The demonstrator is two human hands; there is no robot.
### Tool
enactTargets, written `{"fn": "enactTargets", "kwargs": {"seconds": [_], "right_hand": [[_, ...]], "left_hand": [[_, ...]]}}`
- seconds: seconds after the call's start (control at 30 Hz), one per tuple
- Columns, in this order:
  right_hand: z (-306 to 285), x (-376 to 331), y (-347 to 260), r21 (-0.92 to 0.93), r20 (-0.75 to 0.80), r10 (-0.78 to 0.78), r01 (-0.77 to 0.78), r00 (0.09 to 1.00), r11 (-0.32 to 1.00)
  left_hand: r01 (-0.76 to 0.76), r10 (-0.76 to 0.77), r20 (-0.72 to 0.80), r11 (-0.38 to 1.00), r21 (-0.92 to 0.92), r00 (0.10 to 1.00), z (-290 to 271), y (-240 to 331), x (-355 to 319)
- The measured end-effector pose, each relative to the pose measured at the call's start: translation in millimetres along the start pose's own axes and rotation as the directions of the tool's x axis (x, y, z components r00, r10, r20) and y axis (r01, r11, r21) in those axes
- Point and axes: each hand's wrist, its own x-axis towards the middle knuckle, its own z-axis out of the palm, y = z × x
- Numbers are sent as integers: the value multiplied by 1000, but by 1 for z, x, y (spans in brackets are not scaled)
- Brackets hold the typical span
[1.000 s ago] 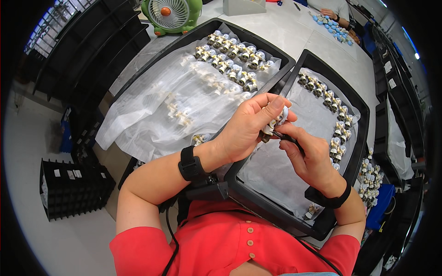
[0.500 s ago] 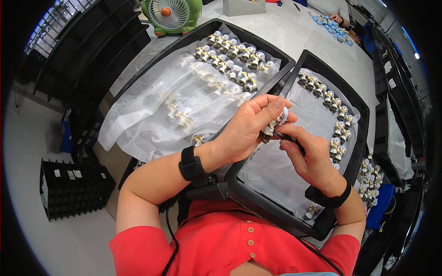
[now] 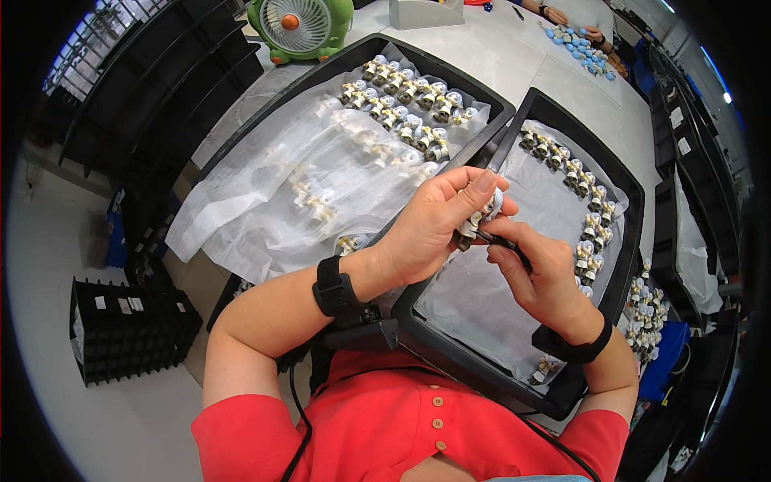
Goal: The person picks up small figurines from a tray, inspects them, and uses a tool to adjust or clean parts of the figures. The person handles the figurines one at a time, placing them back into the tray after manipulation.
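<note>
My left hand (image 3: pixel 438 213) pinches a small figurine (image 3: pixel 470 228) with a pale blue-white top, white body and dark base. Closed round a slim dark hand tool (image 3: pixel 506 241), my right hand (image 3: pixel 542 269) brings the tool's tip against the figurine's lower part. The tool's exact kind is hidden by my fingers. Both hands meet over the left edge of the right-hand black tray (image 3: pixel 634 193), which is lined with white sheet. Similar figurines (image 3: pixel 594 225) stand in a line along that tray's far and right sides. A single figurine (image 3: pixel 544 368) lies near its front corner.
At the left, another black tray (image 3: pixel 241 140) holds rows of figurines, partly under a thin white sheet (image 3: pixel 241 217). A green fan (image 3: pixel 297 28) stands behind it. More figurines (image 3: pixel 646 317) sit right of the trays. Another person's hands (image 3: pixel 593 34) are by blue pieces (image 3: pixel 582 52) at the far right.
My hands, the figurine and the tool have barely moved. The white sheet's left edge has shifted slightly. Across the table, the other person's second hand has come into view.
</note>
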Motion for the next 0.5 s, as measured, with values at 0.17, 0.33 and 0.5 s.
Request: {"fn": "enactTargets", "kwargs": {"seconds": [0.17,0.33,0.5], "right_hand": [[-1,0,0,0,13,-8,8,1000,1000],[-1,-1,0,9,16,11,-11,1000,1000],[-1,0,0,16,21,14,-14,1000,1000]], "left_hand": [[-6,6,0,1000,7,1000,-1,-1,0],[-5,5,11,1000,1,1000,0,-1,0],[1,-1,5,1000,2,1000,-1,-1,0]]}}
